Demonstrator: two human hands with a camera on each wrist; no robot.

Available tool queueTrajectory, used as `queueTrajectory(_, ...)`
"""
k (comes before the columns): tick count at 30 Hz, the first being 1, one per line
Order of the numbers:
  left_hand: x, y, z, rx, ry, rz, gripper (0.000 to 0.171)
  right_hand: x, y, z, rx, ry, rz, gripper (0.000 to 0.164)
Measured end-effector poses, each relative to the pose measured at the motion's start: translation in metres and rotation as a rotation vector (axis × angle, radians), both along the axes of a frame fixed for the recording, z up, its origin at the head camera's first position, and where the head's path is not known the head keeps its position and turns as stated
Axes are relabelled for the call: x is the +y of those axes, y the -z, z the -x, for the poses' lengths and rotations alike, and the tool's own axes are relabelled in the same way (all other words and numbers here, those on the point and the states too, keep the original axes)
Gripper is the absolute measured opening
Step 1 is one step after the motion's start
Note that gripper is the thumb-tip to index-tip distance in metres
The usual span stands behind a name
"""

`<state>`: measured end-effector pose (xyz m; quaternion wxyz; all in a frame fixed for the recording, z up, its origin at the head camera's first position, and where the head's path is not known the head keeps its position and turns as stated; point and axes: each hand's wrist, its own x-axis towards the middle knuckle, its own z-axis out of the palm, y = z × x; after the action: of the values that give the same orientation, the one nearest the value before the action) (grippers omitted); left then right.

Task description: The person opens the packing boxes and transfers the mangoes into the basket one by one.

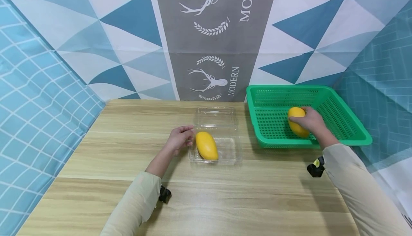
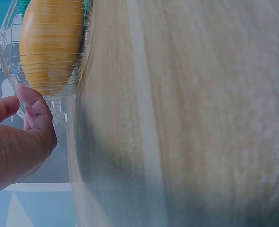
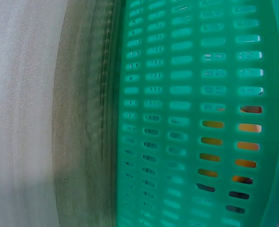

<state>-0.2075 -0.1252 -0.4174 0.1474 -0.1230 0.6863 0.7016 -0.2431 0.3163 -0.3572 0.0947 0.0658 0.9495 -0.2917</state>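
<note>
A clear plastic clamshell box (image 1: 230,150) lies on the table with its lid (image 1: 215,117) folded back toward the wall. In its left half rests a yellow mango (image 1: 206,146). My left hand (image 1: 180,138) is at the box's left side; in the left wrist view, thumb and forefinger (image 2: 33,97) come together at its rim. Over at the right, my right hand (image 1: 310,121) grips a second mango (image 1: 297,130) inside the green basket (image 1: 262,130). From the right wrist, that mango shows only as yellow through the basket's slots, with the hand mostly hidden behind the wall.
The wood-grain table (image 1: 225,200) ends at a patterned wall covering (image 1: 206,43) at the back. Blue tiled sheets flank both sides. The basket stands at the table's back right, its near wall facing my right forearm (image 1: 351,178).
</note>
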Motion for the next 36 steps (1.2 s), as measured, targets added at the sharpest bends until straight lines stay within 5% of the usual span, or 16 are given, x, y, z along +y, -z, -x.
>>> queueTrajectory(36,0.000,-0.002,-0.001,0.003,-0.016,-0.004,0.039,-0.001,0.012,0.012,-0.006,-0.006,-0.016,0.087)
